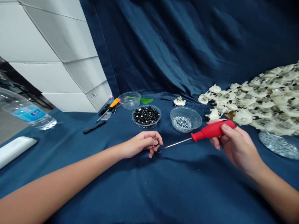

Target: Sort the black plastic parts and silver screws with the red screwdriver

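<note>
My right hand [235, 146] grips the red handle of a screwdriver [210, 130], whose thin shaft points left. Its tip is just right of my left hand [148, 143], a small gap away. The fingers of my left hand are pinched round a small black part [158, 143], mostly hidden by them. A small screw [159, 152] shows just below those fingertips. Behind my left hand stands a clear bowl of black parts [146, 116]. To the right of it is a clear bowl with silver screws [183, 123].
Off-white molded parts [245, 116] are heaped at the right, beside a clear container of screws [277, 144]. An empty clear bowl [130, 101] and an orange-handled tool [114, 103] lie behind. A water bottle [30, 113] and white boxes [70, 84] are at the left.
</note>
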The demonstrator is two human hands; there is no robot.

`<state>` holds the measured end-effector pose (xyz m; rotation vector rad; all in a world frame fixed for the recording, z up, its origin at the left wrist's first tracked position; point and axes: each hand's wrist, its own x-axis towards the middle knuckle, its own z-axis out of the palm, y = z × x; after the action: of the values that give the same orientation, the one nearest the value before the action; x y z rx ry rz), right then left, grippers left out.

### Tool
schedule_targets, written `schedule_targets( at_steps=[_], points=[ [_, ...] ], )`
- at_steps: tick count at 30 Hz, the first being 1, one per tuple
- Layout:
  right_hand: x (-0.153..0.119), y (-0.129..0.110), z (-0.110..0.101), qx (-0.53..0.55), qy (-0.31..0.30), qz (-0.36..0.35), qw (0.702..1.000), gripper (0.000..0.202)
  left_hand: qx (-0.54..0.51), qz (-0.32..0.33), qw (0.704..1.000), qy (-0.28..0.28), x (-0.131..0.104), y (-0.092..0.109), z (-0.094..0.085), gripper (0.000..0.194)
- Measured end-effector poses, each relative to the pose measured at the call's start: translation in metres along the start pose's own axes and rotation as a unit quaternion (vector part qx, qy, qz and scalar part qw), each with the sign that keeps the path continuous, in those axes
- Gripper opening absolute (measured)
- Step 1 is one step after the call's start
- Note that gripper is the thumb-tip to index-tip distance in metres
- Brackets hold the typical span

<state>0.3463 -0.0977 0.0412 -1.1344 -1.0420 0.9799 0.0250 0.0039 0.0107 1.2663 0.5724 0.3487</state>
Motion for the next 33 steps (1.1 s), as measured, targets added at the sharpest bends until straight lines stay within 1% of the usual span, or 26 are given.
schedule_targets(
  at_steps=[3,10,21,24,28,33],
  points=[
    [-0.007,0.005,0.006,-0.002,-0.013,0.002,1.0,0.034,-0.024,-0.003,1.0,0.01,0.0,0.0,0.0,0.015],
    [-0.009,0.016,0.011,-0.014,-0.03,0.021,0.999,0.036,-0.021,-0.006,1.0,0.007,0.0,0.001,0.001,0.018],
    [-0.004,0.027,0.006,-0.022,-0.035,0.029,0.999,0.037,-0.02,-0.007,1.0,-0.001,0.0,0.0,-0.002,0.015],
    [-0.005,0.025,0.007,-0.022,-0.03,0.031,0.999,0.034,-0.014,-0.01,1.0,0.002,0.0,0.0,-0.001,0.016],
    [-0.005,0.021,0.009,-0.015,-0.025,0.03,0.999,0.037,-0.01,-0.008,1.0,0.004,0.0,0.001,-0.001,0.016],
    [-0.002,0.014,0.004,0.013,-0.002,0.008,1.0,0.035,-0.006,0.001,1.0,0.005,-0.001,0.0,0.0,0.014]
  ],
)
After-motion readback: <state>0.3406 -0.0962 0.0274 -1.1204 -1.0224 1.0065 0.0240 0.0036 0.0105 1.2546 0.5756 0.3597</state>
